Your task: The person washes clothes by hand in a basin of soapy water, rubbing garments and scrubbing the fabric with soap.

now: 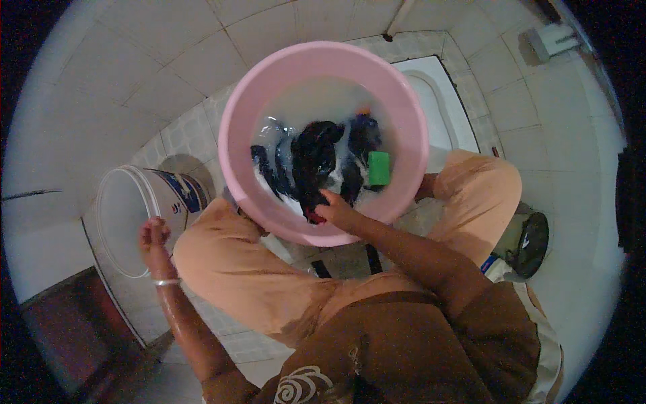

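Between my legs stands a large pink basin (235, 87) with cloudy water. A dark wet garment (313, 158) lies bunched in the water, partly above the surface. At the basin's near side my right hand (335, 209) is closed on the garment's near end, where a reddish patch shows. A green block (379, 168), a soap bar or sponge by its look, rests among the dark cloth at the right. My left hand (155, 239), fingers curled, is raised by the rim of a white bucket (124, 172); what it holds, if anything, is hidden.
A white squat-toilet pan (444, 101) lies behind the basin to the right. Beside my right knee is a dark-rimmed container (528, 246). Tiled walls (161, 54) close in around the basin, and a dark reddish panel (77, 330) stands at lower left.
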`<state>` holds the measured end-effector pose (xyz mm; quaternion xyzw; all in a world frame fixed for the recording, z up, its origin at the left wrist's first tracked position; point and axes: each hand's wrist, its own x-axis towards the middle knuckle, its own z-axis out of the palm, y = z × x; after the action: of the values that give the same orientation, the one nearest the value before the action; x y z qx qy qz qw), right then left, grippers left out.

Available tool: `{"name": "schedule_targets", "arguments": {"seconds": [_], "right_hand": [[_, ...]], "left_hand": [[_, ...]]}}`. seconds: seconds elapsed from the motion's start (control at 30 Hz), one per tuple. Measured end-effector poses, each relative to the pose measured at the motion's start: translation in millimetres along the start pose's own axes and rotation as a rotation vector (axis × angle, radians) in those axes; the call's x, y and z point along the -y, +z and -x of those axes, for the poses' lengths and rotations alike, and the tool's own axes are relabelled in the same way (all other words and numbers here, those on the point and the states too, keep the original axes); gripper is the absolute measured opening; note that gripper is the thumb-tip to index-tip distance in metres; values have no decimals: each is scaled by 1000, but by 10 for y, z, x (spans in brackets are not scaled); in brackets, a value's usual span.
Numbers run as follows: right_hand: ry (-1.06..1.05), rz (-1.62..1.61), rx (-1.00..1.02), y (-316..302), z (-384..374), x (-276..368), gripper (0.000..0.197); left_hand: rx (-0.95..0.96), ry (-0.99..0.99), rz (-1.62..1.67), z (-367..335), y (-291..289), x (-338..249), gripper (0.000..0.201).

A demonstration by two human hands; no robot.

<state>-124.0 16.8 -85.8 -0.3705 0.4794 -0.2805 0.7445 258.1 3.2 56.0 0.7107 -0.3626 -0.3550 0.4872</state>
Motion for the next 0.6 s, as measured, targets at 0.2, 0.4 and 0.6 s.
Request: {"name": "schedule_targets", "arguments": {"seconds": [0.2, 0.4, 0.6], "right_hand": [[-20, -19, 91, 101, 378, 142, 66], [-324, 177, 252, 202, 727, 628, 46], [-292, 780, 303, 14, 878, 751, 40]], "left_hand": [[513, -60, -83, 875, 1244, -1094, 26], [740, -829, -106, 947, 2458, -137, 45], [829, -692, -60, 601, 2692, 1188, 42]]}}
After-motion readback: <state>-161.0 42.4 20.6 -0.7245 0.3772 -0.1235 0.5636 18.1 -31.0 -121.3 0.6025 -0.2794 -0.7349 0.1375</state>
